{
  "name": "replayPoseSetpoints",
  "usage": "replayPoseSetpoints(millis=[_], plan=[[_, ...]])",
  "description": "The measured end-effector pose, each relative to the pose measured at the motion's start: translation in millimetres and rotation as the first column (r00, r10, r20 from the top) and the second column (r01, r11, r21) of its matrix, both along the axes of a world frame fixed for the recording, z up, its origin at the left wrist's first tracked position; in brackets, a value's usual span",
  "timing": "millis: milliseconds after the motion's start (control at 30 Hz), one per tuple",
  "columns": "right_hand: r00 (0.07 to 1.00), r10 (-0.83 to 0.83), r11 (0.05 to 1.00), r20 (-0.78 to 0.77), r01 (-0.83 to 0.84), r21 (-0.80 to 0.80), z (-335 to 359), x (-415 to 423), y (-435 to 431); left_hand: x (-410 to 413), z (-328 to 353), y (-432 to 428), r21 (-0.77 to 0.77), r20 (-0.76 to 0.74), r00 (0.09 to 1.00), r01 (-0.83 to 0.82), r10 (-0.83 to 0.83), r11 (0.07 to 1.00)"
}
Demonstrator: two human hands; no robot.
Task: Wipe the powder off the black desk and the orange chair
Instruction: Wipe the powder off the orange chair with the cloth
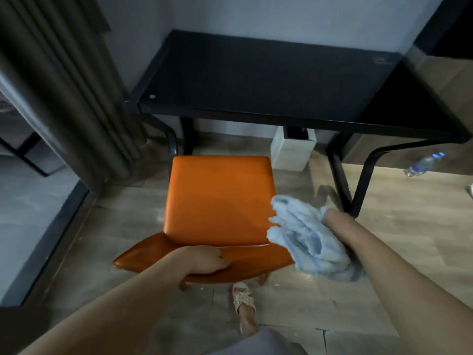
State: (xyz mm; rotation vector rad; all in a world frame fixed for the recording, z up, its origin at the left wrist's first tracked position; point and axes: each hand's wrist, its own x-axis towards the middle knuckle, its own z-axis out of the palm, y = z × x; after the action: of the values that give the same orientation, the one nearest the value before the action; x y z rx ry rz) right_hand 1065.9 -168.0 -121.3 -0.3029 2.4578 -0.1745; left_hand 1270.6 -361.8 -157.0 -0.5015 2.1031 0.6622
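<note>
The orange chair (217,198) stands in front of the black desk (256,78), its seat facing the desk and its backrest nearest me. My left hand (202,260) grips the top of the backrest, fingers curled over its edge. My right hand (335,221) holds a crumpled light blue cloth (307,239) at the seat's right edge; the cloth covers most of the hand. No powder shows clearly on the seat or the desk top.
A white bin (291,149) stands under the desk. A plastic water bottle (423,163) lies on the wooden floor at right. Grey curtains (64,85) hang at left beside a glass door. My sandalled foot (244,306) is behind the chair. Pale dust marks the floor.
</note>
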Motion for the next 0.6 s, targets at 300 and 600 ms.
replayPoseSetpoints(millis=[300, 600], plan=[[0.915, -0.378, 0.863, -0.142, 0.293, -0.411, -4.0, 134.1, 61.0, 61.0, 23.9, 26.6, -0.258, -0.447, 0.894, -0.095, -0.031, 0.961], [0.741, -0.621, 0.587, 0.257, 0.656, -0.473, -18.2, 178.1, 56.0, 122.6, 20.5, 46.2, 0.083, -0.818, 0.465, -0.487, 0.339, 0.869]])
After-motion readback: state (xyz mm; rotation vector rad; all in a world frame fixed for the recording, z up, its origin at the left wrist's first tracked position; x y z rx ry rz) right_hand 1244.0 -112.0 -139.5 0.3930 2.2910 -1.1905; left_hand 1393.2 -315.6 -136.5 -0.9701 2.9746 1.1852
